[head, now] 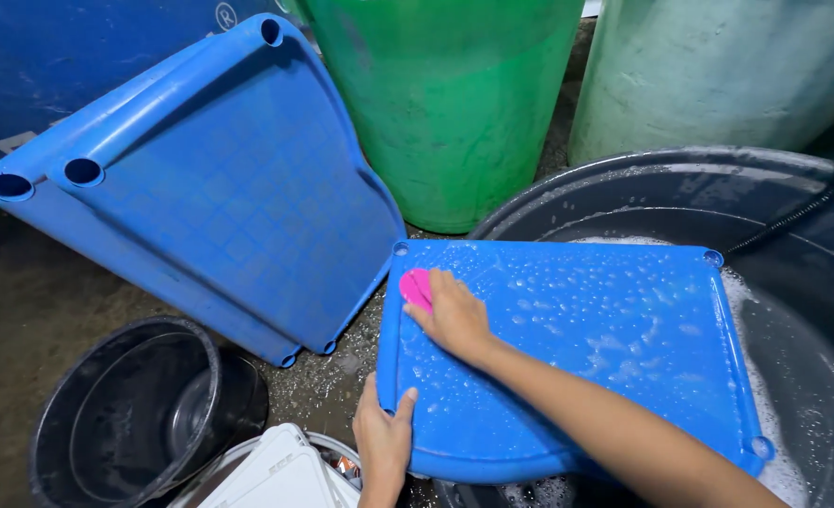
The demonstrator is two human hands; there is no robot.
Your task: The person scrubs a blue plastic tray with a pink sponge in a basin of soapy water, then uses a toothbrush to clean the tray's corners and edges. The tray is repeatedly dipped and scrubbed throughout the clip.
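Note:
A wet, soapy blue plastic panel (pixel 605 339) lies across the rim of a big black tub (pixel 793 254) of foamy water. My right hand (pixel 453 315) presses a pink scrubber (pixel 417 287) onto the panel's upper left corner. My left hand (pixel 384 437) grips the panel's near left edge, thumb on top.
Stacked blue panels (pixel 210 188) lean against a dark blue container (pixel 60 56) at left. A green barrel (pixel 445 103) and a pale green barrel (pixel 718 75) stand behind. A black bucket (pixel 135 414) sits at lower left beside a white plastic item (pixel 281 470). A black hose (pixel 812 202) enters the tub.

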